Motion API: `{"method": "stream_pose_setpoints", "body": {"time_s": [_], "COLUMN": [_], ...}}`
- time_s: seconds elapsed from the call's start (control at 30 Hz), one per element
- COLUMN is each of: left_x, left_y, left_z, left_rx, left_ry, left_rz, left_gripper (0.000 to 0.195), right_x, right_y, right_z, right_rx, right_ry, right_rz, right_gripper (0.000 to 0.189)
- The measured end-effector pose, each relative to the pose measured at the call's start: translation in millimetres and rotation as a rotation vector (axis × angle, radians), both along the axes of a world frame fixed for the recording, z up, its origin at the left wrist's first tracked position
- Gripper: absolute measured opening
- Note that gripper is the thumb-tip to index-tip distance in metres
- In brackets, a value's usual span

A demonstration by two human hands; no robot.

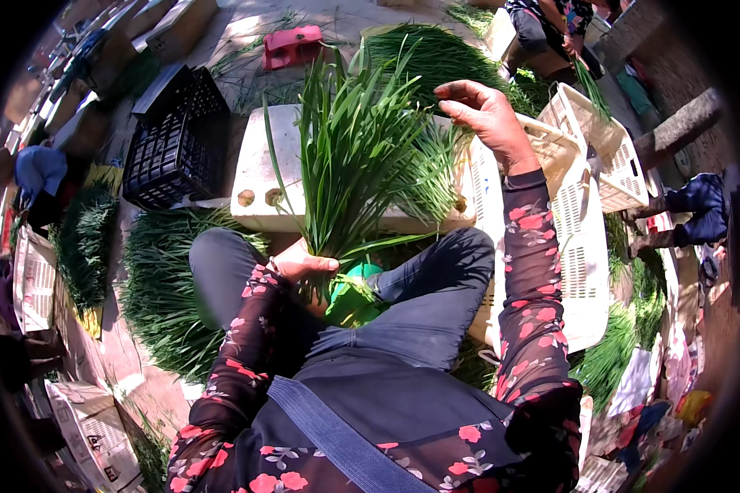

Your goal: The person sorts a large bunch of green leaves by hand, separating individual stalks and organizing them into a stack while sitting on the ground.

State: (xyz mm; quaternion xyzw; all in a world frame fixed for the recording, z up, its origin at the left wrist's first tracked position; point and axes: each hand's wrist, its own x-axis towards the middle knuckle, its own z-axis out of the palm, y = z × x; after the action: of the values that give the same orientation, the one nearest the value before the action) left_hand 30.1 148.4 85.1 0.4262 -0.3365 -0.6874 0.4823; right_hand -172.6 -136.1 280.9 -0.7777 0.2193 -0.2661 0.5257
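Note:
My left hand (pixel 299 262) is closed around the lower stems of a large bunch of green garlic chives (pixel 348 160), held upright above my lap with its leaves fanned outward. My right hand (pixel 484 120) is raised to the right of the bunch. Its thumb and fingers are curved and apart, and I see nothing between them. Behind the bunch lies a white block with round holes (pixel 262 166), seemingly foam. More chives (pixel 438 175) rest on its right part, stems toward me. Between my legs is a green item (pixel 348 305), partly covered by cut leaves.
A black plastic crate (pixel 176 142) stands at left, beyond a chive pile (pixel 166 289). White plastic crates (pixel 576 265) are close on my right. Another chive heap (pixel 431 55) and a red object (pixel 293 46) lie ahead. A person (pixel 549 31) holds chives at upper right.

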Motion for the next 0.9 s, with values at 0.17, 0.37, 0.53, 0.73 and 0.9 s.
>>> {"method": "stream_pose_setpoints", "body": {"time_s": [0.17, 0.37, 0.53, 0.73, 0.9], "left_x": [1, 10, 7, 9, 8], "left_y": [5, 8, 4, 8, 3], "left_z": [10, -7, -4, -1, -2], "left_rx": [-0.049, 0.019, 0.018, -0.001, -0.017], "left_ry": [-0.024, -0.042, -0.006, -0.016, -0.009], "left_rz": [0.002, -0.019, -0.031, -0.021, -0.064], "left_gripper": [0.024, 0.023, 0.021, 0.022, 0.024], "right_x": [26, 22, 2, 5, 0], "right_y": [-15, -3, -4, -3, 2], "right_z": [-9, -34, -21, -15, -8], "right_rx": [-0.239, -0.974, -0.003, -0.405, -0.485], "right_ry": [0.276, 0.087, -0.092, 0.026, 0.285], "right_rz": [0.269, -0.084, -0.204, 0.121, 0.156], "right_gripper": [0.027, 0.014, 0.018, 0.032, 0.03]}}
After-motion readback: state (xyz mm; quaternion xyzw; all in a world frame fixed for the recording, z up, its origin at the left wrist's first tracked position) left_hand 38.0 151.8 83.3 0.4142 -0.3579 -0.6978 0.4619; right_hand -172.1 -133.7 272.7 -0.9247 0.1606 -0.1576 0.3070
